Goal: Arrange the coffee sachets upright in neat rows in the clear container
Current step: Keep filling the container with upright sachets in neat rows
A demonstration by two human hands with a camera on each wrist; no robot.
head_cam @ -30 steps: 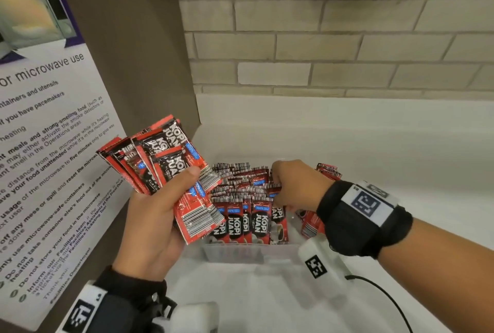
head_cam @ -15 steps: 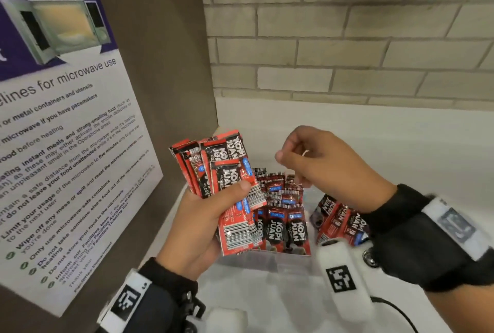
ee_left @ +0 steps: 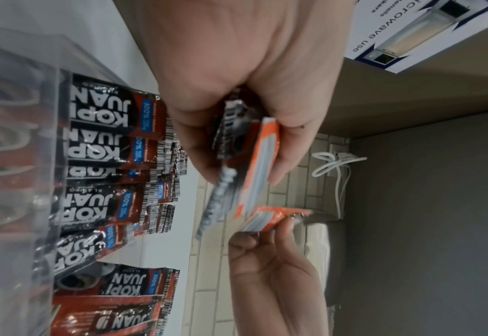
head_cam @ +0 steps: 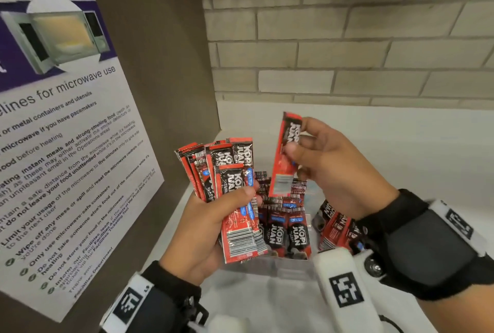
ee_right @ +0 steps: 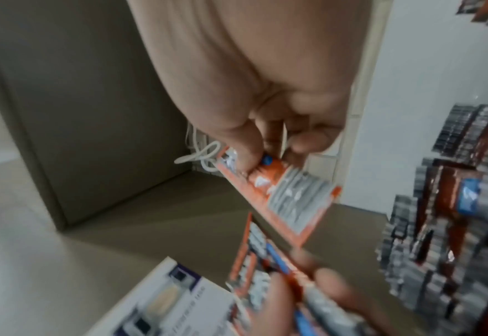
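Clear container (head_cam: 267, 270) at 6 o'clock on white counter (head_cam: 401, 151), front row of sachets (head_cam: 287, 231) upright inside. Single sachet (head_cam: 286, 153) above it, pinched upright by right hand (head_cam: 336, 172). Left hand (head_cam: 205, 228) at 9 o'clock grips fanned sachet bundle (head_cam: 227, 177), thumb across. Loose sachets (head_cam: 338, 225) at 3 o'clock outside. Microwave poster (head_cam: 53, 118) far left.

a white counter (head_cam: 401, 151) runs back to the brick wall. on it stands the clear container (head_cam: 288, 268), and loose coffee sachets (head_cam: 336, 228) lie on the counter just beside its right wall.
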